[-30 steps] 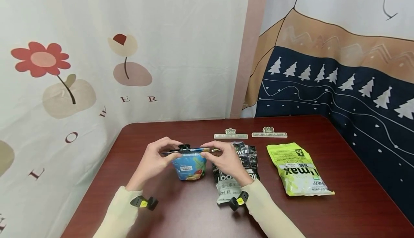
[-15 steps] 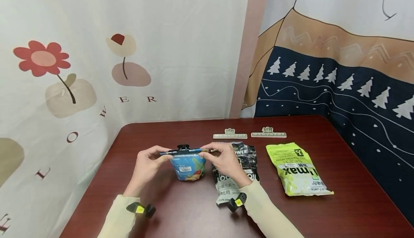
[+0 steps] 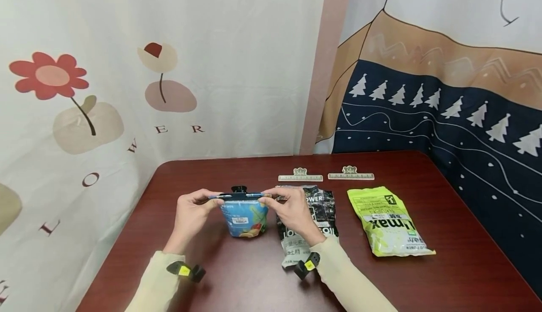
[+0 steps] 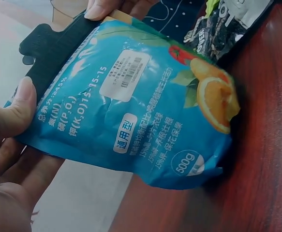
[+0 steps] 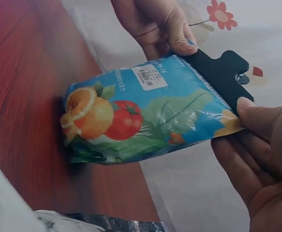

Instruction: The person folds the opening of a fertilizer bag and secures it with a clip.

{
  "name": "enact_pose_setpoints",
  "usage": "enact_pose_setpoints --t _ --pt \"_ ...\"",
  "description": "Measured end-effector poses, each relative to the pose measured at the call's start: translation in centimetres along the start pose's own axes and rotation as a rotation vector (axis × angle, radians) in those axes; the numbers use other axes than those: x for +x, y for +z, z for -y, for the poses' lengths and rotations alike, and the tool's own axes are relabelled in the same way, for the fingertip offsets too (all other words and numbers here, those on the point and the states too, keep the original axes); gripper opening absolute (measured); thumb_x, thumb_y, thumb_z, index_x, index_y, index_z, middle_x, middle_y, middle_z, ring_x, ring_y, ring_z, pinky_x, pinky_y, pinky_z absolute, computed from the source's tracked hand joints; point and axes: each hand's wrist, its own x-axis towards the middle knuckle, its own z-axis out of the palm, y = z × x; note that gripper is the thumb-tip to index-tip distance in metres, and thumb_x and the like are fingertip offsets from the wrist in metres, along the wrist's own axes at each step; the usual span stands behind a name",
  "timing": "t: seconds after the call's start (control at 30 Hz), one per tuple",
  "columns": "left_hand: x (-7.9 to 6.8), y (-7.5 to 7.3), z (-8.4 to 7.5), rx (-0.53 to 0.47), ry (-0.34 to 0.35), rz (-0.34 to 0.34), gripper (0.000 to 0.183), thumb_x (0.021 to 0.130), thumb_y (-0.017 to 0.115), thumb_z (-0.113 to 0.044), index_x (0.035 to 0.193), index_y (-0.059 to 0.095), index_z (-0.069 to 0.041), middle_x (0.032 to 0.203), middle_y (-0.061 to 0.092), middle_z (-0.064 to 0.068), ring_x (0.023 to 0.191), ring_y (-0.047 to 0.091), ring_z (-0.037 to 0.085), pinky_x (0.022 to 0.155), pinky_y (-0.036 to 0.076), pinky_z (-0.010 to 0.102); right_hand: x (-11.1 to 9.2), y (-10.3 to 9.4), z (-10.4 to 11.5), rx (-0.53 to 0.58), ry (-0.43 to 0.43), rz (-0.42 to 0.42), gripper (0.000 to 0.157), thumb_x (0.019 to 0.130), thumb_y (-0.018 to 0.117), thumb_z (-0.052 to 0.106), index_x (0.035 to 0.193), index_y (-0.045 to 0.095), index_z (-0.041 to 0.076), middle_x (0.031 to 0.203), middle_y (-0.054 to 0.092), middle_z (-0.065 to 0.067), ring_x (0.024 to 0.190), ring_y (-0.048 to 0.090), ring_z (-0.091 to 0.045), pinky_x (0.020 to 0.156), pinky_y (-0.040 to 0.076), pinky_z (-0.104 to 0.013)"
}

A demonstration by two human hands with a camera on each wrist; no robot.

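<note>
A blue fertilizer bag (image 3: 244, 219) stands near the middle of the table, printed with oranges and a tomato. Across its top edge sits a black bag clip (image 4: 58, 50), its handle projecting beyond the bag's mouth. My left hand (image 3: 191, 214) pinches the top left corner, thumb on the front by the clip's end and fingers behind. At the opposite corner my right hand (image 3: 294, 211) pinches the bag, its thumb (image 5: 249, 110) against the other end of the clip. The bag's back is hidden.
Right of the blue bag lies a black and grey bag (image 3: 302, 244), partly behind the right hand. Farther right is a lime-green bag (image 3: 389, 222). Two pale ruler-like clips, a left clip (image 3: 300, 177) and a right clip (image 3: 351, 174), lie near the table's back edge.
My left hand has slid left, away from the clip's middle to the bag's corner. The right hand has kept its pinch, and the bag has barely shifted.
</note>
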Motion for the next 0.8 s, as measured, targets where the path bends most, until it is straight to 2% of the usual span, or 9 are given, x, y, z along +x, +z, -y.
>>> enact_pose_setpoints --t 0.17,0.3,0.4,0.5,0.63,0.8 --pt "0.3 -0.4 -0.4 0.061 -0.023 -0.009 0.021 0.082 0.087 -0.013 0.100 0.082 -0.003 0.084 0.079 -0.004 0.073 0.069 0.004 0.069 0.058 0.023 0.8 -0.3 0.4 0.010 0.087 0.057 0.013 0.091 0.079 0.032 0.100 0.082 0.024 0.080 0.078 0.006 0.058 0.057 -0.013 0.052 0.036 -0.022" --pt "0.7 -0.6 -0.4 0.083 -0.073 0.018 0.024 0.084 0.086 -0.017 0.104 0.081 -0.003 0.083 0.078 -0.007 0.071 0.069 0.004 0.069 0.059 0.024 1.6 -0.5 0.5 0.062 0.171 0.108 0.013 0.088 0.082 0.031 0.097 0.083 0.022 0.081 0.078 0.004 0.067 0.066 -0.020 0.056 0.044 -0.022" --pt "1.0 -0.8 -0.3 0.090 -0.127 0.043 0.027 0.086 0.084 -0.020 0.106 0.080 -0.002 0.080 0.076 -0.012 0.069 0.069 0.006 0.069 0.060 0.025 2.1 -0.5 0.5 0.127 0.257 0.147 0.015 0.087 0.084 0.029 0.097 0.083 0.018 0.082 0.078 -0.001 0.072 0.074 -0.024 0.061 0.053 -0.026" --pt "1.4 -1.0 0.0 0.099 -0.180 0.055 0.031 0.087 0.084 -0.024 0.107 0.079 -0.001 0.077 0.075 -0.012 0.070 0.067 0.008 0.069 0.059 0.028 2.7 -0.3 0.4 0.206 0.349 0.181 0.018 0.087 0.084 0.027 0.098 0.082 0.014 0.085 0.078 -0.004 0.076 0.077 -0.025 0.071 0.062 -0.038" --pt "1.9 -1.2 0.6 0.088 -0.272 0.068 0.036 0.088 0.083 -0.027 0.110 0.077 0.000 0.078 0.074 -0.009 0.072 0.067 0.008 0.072 0.061 0.031 3.4 0.1 -0.2 0.308 0.461 0.209 0.020 0.087 0.083 0.024 0.101 0.081 0.010 0.089 0.079 -0.007 0.077 0.079 -0.021 0.084 0.062 -0.046" --pt "2.7 -1.9 1.3 0.058 -0.387 0.109 0.040 0.090 0.081 -0.026 0.116 0.073 0.003 0.084 0.074 -0.004 0.075 0.069 0.008 0.080 0.062 0.035 4.0 0.8 -1.0 0.422 0.541 0.240 0.021 0.090 0.081 0.017 0.106 0.079 0.004 0.094 0.079 -0.012 0.080 0.079 -0.020 0.087 0.062 -0.044"
